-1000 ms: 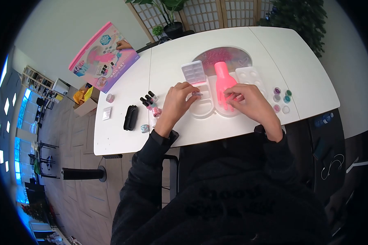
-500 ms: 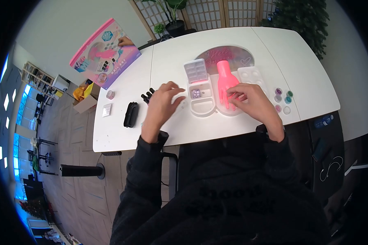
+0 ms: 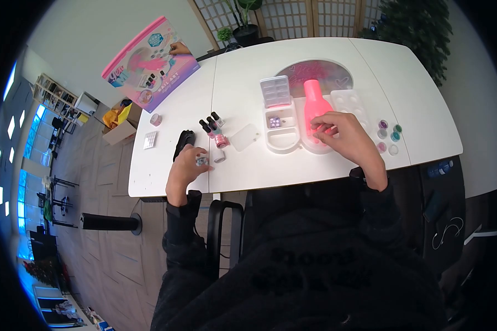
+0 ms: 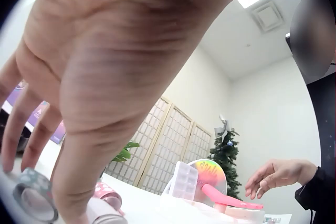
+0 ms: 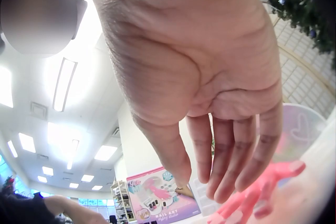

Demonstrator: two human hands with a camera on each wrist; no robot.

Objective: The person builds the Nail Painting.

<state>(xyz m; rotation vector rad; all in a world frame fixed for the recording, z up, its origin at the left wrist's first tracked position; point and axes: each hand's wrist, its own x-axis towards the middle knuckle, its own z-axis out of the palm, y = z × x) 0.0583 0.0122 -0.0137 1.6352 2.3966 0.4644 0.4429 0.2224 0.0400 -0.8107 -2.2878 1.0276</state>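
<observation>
Toward the near left of the white table top [image 3: 243, 94], within reach of the left hand [image 3: 186, 167]: small teal-grey patterned roll [image 4: 35, 196], just right of the palm, in the gap between thumb and fingers. Thumb on the near side, fingers on the far side, spread apart around the roll rather than pinched; contact with the patterned band not possible to tell. In the left wrist view, round face of the roll turned toward the wrist; axle judged to lean well off upright, with the opening of the grip across it. Just right of the roll, on the thumb's side: short silvery-white cylinder [image 3: 219, 156]; slightly farther off, pink-and-white patterned roll [image 3: 221, 142]. Close beyond the fingers, toward the far left: black oblong case [image 3: 183, 142]. Of the two hands, left plainly nearer to the teal-grey piece. Well to the right: right hand [image 3: 345, 135], fingers loosely bent, nothing visible between the tips, above the glossy pink plastic model hand [image 3: 316, 105], long axis from far to near, fingers toward the near edge.
</observation>
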